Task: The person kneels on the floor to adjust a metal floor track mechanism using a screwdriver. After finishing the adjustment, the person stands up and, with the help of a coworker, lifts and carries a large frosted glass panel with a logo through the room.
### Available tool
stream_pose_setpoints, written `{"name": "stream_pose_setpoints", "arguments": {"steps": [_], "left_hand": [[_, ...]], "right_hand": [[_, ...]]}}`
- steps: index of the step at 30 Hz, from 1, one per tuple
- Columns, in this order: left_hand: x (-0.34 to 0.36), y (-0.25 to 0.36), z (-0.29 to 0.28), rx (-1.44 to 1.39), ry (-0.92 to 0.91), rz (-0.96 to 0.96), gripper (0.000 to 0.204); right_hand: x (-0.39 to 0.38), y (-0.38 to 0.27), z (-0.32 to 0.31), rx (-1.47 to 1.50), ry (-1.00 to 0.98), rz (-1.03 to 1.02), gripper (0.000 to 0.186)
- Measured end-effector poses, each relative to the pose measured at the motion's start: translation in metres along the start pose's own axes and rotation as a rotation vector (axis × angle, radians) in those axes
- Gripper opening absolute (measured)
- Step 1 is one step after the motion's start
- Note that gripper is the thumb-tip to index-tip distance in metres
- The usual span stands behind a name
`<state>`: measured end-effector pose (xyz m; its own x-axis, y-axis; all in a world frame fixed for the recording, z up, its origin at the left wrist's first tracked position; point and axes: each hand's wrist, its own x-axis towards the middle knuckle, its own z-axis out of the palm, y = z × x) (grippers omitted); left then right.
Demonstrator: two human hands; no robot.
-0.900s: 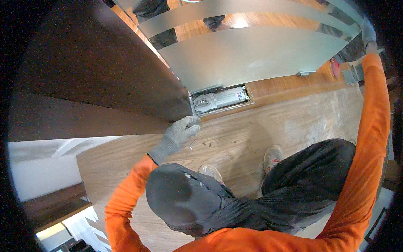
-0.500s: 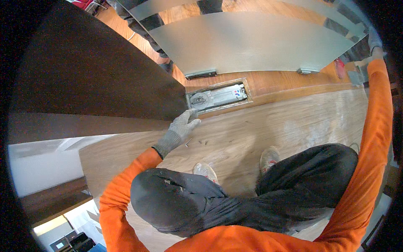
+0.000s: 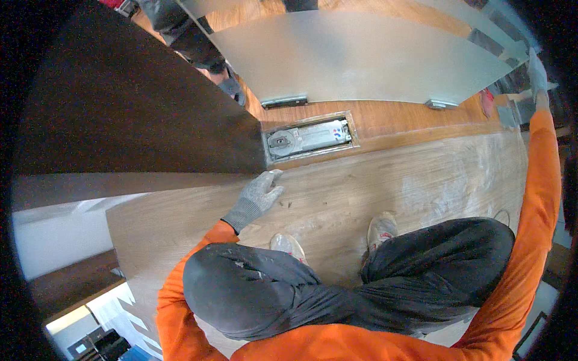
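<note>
As I read the work from here, it is partway: the floor closer [image 3: 319, 138] sits down in its recess, its round spindle [image 3: 279, 142] bare and no cover plate over it. The glass panel [image 3: 361, 63] stands just beyond the closer, and its black bottom fitting [image 3: 284, 101] is clear of the spindle, so I judge those two not yet joined. A second metal clip [image 3: 442, 104] is on the panel's lower edge, beyond the closer to its right.

My left hand [image 3: 256, 196] is on the near side of the closer, by its left end, thumb and fingers apart with nothing visible between them. My right hand [image 3: 537, 75], well right of the closer, is at the panel's edge (I cannot tell whether it grips).
</note>
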<state>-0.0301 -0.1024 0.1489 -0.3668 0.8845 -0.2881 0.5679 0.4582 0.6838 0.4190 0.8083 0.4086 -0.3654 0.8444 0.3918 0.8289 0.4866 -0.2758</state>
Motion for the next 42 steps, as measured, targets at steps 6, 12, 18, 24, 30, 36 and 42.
{"name": "stream_pose_setpoints", "arguments": {"steps": [6, 12, 18, 24, 30, 36, 42], "left_hand": [[-0.034, -0.075, 0.050, 0.192, 0.238, -0.010, 0.047], [-0.048, -0.114, 0.082, 0.400, 0.311, -0.301, 0.054], [-0.063, -0.140, 0.087, 0.403, 0.498, -0.201, 0.056], [-0.069, -0.139, 0.098, 0.422, 0.546, -0.103, 0.056], [-0.062, -0.135, 0.100, 0.405, 0.572, -0.026, 0.055], [-0.063, -0.136, 0.102, 0.371, 0.568, -0.072, 0.056], [-0.063, -0.138, 0.105, 0.363, 0.566, -0.092, 0.054]], "right_hand": [[-0.082, -0.052, 0.025, 0.126, -0.553, 0.158, 0.040], [-0.198, -0.247, 0.086, -0.202, -0.844, -0.365, 0.032], [-0.362, -0.439, 0.189, -0.009, -0.923, -0.981, 0.030], [-0.490, -0.539, 0.291, 0.374, -1.033, -0.764, 0.036], [-0.558, -0.554, 0.351, 0.616, -0.818, -0.556, 0.036], [-0.557, -0.559, 0.347, 0.533, -0.771, -0.571, 0.030], [-0.554, -0.564, 0.333, 0.523, -0.844, -0.553, 0.030]]}}
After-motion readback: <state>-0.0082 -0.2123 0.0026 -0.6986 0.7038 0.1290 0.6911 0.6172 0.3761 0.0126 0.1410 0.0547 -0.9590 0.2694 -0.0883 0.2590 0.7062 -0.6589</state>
